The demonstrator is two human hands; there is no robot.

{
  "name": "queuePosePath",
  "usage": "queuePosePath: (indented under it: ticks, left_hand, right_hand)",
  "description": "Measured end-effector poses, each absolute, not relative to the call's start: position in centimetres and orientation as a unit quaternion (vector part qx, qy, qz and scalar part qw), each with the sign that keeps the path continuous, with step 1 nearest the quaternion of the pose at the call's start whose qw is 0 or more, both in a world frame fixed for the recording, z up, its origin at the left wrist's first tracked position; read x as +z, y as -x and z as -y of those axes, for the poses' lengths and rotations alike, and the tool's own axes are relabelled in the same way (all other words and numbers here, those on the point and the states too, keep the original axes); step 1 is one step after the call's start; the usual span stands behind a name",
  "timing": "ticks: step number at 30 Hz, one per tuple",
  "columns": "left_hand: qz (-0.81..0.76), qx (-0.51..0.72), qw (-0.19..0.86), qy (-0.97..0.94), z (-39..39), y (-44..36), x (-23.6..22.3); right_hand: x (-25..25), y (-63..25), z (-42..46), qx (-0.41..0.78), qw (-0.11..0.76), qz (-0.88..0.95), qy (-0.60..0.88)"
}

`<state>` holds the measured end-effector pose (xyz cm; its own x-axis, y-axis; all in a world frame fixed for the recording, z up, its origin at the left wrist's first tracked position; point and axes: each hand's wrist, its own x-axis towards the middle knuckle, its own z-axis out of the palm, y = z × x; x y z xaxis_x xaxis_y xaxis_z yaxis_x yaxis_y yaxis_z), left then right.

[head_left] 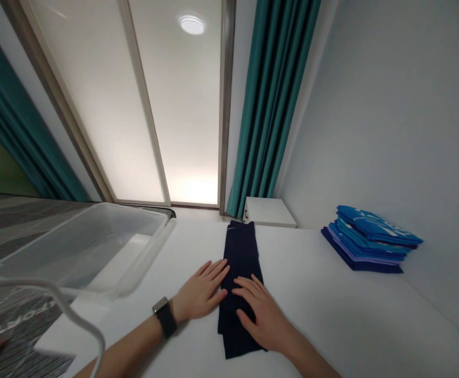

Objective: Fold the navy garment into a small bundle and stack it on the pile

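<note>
A dark navy garment (242, 252), folded into a long narrow strip, lies on the white table (316, 294) and runs away from me. My left hand (201, 291) rests flat at its left edge, fingers stretched out and touching the cloth. On the strip's near part lies my right hand (259, 312), also flat with fingers spread. Neither hand grips anything. A dark watch (164, 316) sits on my left wrist.
A clear plastic bin (83, 247) stands at the table's left. A stack of folded blue garments (371, 239) sits at the right by the wall. A small white box (269, 211) is beyond the table's far edge, near a teal curtain (270, 105). A white cable (56, 299) crosses the lower left.
</note>
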<state>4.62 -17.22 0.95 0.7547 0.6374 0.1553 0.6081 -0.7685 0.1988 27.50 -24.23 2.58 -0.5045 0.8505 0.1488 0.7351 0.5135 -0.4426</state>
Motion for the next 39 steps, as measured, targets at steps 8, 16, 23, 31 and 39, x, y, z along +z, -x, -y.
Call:
queuePosePath:
  ticks: [8, 16, 23, 31, 39]
  left_hand:
    - [-0.329, 0.061, 0.048, -0.941, 19.7, -4.0, 1.3]
    - [-0.331, 0.054, 0.051, -0.941, 21.0, -3.7, 1.3]
    - [-0.31, 0.084, 0.073, -0.944, 22.3, -3.0, 1.5]
    - [-0.314, 0.146, 0.149, -0.926, 25.2, -4.5, 3.0]
    - [-0.292, 0.162, 0.149, -0.931, 25.4, -4.7, 2.7]
  right_hand:
    - [1.9, -28.4, 26.1, 0.143, 0.116, 0.885, 0.428]
    - [1.6, -28.3, 27.2, 0.147, 0.149, 0.861, 0.464]
    - [1.3, -29.6, 29.2, 0.157, 0.189, 0.853, 0.46]
    - [1.1, -29.8, 29.6, 0.161, 0.219, 0.847, 0.457]
    - [0.3, -30.0, 29.7, 0.193, 0.298, 0.798, 0.486]
